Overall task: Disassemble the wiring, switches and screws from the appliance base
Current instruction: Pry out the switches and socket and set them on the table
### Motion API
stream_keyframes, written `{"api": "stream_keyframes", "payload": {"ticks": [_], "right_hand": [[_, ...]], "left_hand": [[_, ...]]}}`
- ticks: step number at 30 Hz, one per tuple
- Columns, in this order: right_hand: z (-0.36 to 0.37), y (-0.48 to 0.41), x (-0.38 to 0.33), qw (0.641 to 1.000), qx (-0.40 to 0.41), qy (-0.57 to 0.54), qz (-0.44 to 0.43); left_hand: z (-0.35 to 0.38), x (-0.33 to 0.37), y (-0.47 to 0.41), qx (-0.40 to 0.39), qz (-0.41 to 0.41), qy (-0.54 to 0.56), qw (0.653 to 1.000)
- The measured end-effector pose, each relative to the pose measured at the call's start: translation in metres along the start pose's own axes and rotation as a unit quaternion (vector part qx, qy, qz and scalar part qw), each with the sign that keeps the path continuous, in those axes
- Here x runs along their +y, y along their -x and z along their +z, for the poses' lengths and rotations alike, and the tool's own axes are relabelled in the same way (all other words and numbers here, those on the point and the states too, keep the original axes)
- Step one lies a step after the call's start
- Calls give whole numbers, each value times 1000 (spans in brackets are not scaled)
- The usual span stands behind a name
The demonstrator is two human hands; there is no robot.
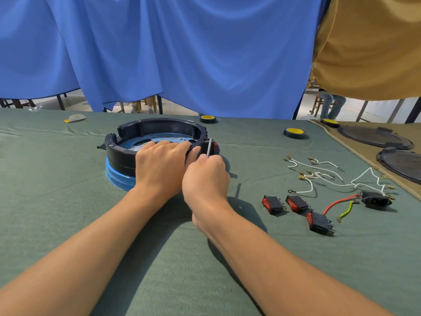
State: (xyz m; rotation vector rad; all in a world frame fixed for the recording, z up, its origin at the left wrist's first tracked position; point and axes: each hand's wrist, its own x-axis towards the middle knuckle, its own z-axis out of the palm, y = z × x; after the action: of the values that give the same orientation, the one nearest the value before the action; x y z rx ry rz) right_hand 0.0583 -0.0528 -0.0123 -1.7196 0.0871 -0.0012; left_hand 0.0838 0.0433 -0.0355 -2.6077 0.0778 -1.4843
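A round black appliance base (pixel 157 130) with a blue underside lies on the green cloth. My left hand (pixel 160 166) grips its near right rim, fingers curled over the edge. My right hand (pixel 205 179) holds a thin metal tool (pixel 209 148) upright against the rim, next to a red switch (pixel 215 147) set in the base wall. To the right lie three loose red-and-black switches (pixel 296 204), several white wires (pixel 323 174), a red wire (pixel 337 202), a yellow-green wire (pixel 346 210) and a black power socket (pixel 376 199).
Two yellow-cored tape rolls (pixel 294 132) (pixel 207 119) sit beyond the base. Black round covers (pixel 373 137) lie on a tan mat at far right. A blue curtain hangs behind the table. A small clear item (pixel 75 118) rests far left.
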Motion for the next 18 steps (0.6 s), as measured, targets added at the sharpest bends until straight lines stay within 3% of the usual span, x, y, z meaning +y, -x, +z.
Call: {"api": "stream_keyframes", "payload": {"ticks": [8,14,18], "right_hand": [[-15,-21,12,995,-2,-38,89],[-19,-30,13,994,-11,94,-55],[-22,-34,7,991,-39,113,-57]], "left_hand": [[7,0,1,12,-19,-35,999],[8,0,1,21,-11,-47,999],[8,1,1,20,-5,-52,998]]}}
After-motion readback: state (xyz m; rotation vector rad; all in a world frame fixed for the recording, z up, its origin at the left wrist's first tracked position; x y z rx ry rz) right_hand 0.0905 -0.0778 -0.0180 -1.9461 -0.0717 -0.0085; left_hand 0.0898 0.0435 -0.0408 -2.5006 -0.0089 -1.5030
